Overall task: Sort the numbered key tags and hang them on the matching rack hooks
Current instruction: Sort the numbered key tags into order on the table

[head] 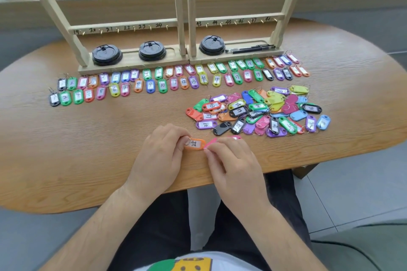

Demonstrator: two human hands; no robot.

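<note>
Two tags were held over the near edge of the table (88,160). The left hand (163,154) pinched the orange tag (195,143) label-up and the right hand (234,160) pinched the pink tag (211,142), presumably for reading before joining the sorted rows (162,85).

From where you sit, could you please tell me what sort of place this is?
Probably an office or workroom set up for sorting, though I can't be sure: a rounded wooden table, numbered hook racks standing on it, and a grey tiled floor below.
</note>
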